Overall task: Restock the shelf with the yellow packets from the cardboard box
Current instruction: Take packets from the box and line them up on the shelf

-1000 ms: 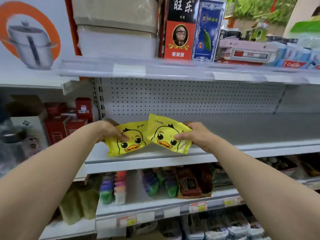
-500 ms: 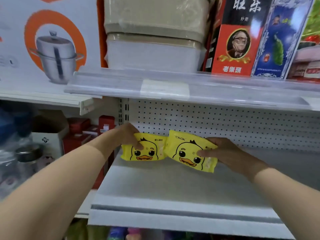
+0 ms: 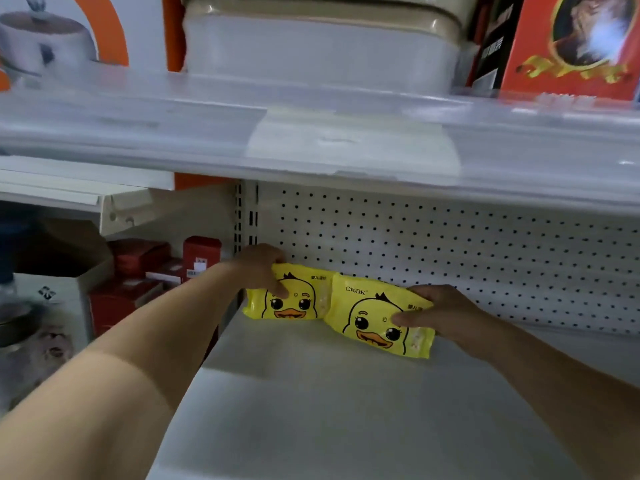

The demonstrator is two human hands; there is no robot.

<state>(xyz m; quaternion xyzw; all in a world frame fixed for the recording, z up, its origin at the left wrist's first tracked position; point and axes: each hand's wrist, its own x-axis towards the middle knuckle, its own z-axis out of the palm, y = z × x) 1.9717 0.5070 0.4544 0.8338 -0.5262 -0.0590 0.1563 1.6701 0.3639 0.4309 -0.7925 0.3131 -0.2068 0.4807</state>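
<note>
Two yellow duck-faced packets stand on edge right against the pegboard (image 3: 450, 254). The left packet (image 3: 294, 308) sits upright at the foot of the pegboard, near its left end. The right packet (image 3: 377, 327) leans askew just in front of the pegboard, its corner lapping the other's side. The left hand (image 3: 261, 268) grips the first by its top corner, fingers curled over the edge. The right hand (image 3: 441, 311) pinches the second at its right end, thumb on the duck's face. The shelf (image 3: 346, 410) runs out from the pegboard toward the person, and red boxes (image 3: 202, 252) sit off to the pegboard's left. My worry is that these look soft. Once let go, the tilted one could flop forward and drag its neighbour down unless it is first squared up against the pegboard.
</note>
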